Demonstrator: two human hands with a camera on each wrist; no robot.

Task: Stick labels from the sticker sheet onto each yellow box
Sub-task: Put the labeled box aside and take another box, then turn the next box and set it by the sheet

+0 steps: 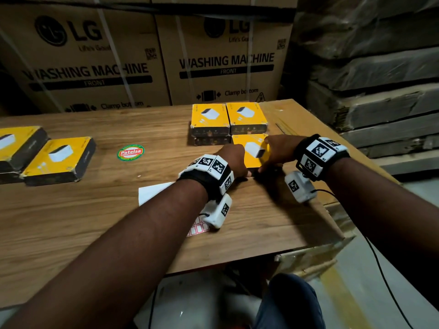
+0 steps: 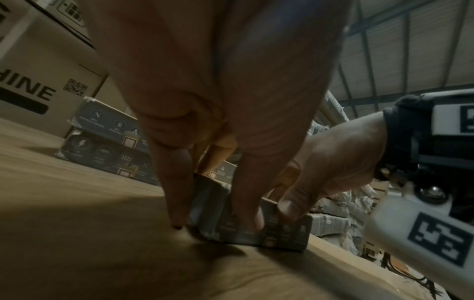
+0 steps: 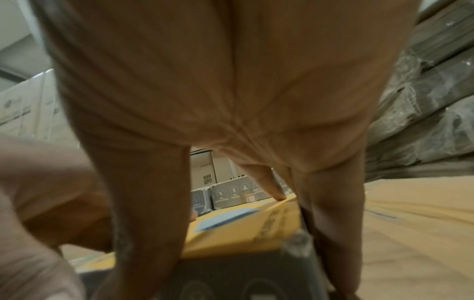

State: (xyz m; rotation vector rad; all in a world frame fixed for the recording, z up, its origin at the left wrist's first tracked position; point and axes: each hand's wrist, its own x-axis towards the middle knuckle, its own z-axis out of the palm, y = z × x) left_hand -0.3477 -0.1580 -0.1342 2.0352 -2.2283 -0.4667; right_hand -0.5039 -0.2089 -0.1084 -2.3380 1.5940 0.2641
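On the table [image 1: 71,222], near its right edge and just in front of the stacked boxes [image 1: 228,119], lies the yellow box [image 1: 251,150]. The left hand [image 1: 234,160] and right hand [image 1: 278,149] both grip its near dark edge with curled fingers. It looks light and stiff, best held by its sides; the sticker sheet [image 1: 197,227] lies under the left wrist.

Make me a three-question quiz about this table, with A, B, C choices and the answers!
1. Where is the sticker sheet?
A on the floor
B on the table, under the left arm
C on a box stack

2. What colour rims the round sticker?
A blue
B green
C black

3. What are the left grip and right grip doing?
A both holding one yellow box
B both lying flat
C peeling a label

Answers:
1 B, its red grid peeks out beneath the arm.
2 B, a green ring surrounds the red middle.
3 A, fingers of both curl onto the box's near edge.
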